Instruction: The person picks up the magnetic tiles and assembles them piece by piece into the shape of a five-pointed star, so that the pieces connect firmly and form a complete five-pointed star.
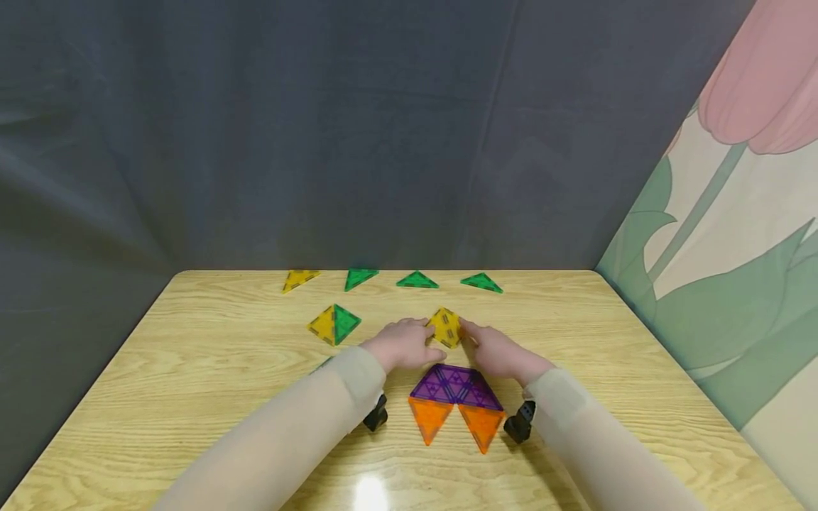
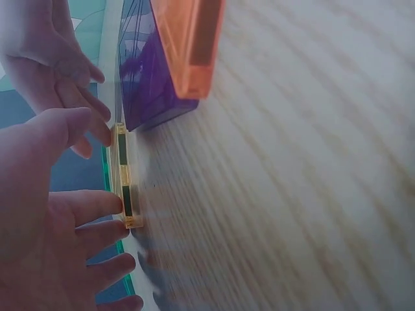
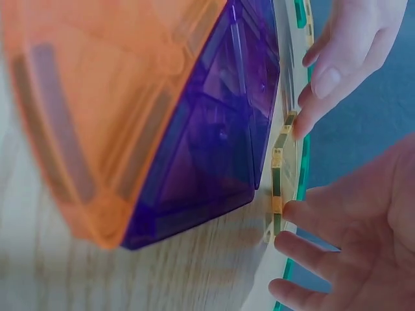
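Note:
A yellow magnetic tile diamond, with dark magnet strips along its edges and middle, lies flat on the table between both hands. My left hand has its fingertips on the diamond's left edge, fingers fairly straight. From the other side, my right hand touches the right edge with extended fingers. Just nearer to me, purple triangle tiles lie joined in a trapezoid. Two orange triangle tiles adjoin its near edge, points toward me. In the right wrist view the yellow edge shows between the fingertips of both hands.
Left of the hands lies a diamond of one yellow and one green triangle. Along the table's far edge are a yellow triangle and several green triangles. A dark curtain hangs behind; a flower-print cloth is at right.

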Demonstrator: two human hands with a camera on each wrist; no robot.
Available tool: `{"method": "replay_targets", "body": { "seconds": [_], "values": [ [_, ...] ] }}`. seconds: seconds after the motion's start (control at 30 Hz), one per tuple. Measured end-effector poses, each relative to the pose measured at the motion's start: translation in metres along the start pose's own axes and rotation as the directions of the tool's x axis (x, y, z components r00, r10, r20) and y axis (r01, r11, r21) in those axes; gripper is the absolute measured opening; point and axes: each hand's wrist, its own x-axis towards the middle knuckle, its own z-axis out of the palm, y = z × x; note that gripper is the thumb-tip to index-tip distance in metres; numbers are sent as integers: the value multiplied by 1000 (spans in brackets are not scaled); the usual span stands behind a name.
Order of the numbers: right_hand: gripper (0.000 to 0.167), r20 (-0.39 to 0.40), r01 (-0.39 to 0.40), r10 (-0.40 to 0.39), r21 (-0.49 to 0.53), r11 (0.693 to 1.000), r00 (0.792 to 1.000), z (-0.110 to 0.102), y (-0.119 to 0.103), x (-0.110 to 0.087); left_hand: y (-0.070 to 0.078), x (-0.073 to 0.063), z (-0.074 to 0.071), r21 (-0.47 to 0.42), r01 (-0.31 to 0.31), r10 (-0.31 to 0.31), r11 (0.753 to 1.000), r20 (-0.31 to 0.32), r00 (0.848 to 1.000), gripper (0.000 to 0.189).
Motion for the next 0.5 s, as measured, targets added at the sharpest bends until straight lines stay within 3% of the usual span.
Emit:
{"method": "replay_targets", "body": {
  "seconds": [0.2, 0.33, 0.4, 0.5],
  "values": [
    [49, 34, 5, -4, -34, 999, 999, -2, -4, -1, -4, -1, 0, -11, 6, -5, 1000, 18, 1000, 71],
    [41, 74, 12, -8, -52, 999, 997, -14, -5, 6, -7, -5, -4, -35, -28, 29, 999, 28, 999, 71],
    [39, 92, 19, -15, -38, 999, 996, -25, -4, 13, -12, -9, -11, -42, -45, 46, 998, 0, 999, 71],
    [39, 109, 53, -52, -6, 999, 993, -41, -7, 31, -36, -21, -33, -38, -22, 19, 999, -82, 996, 70]
  ]
}}
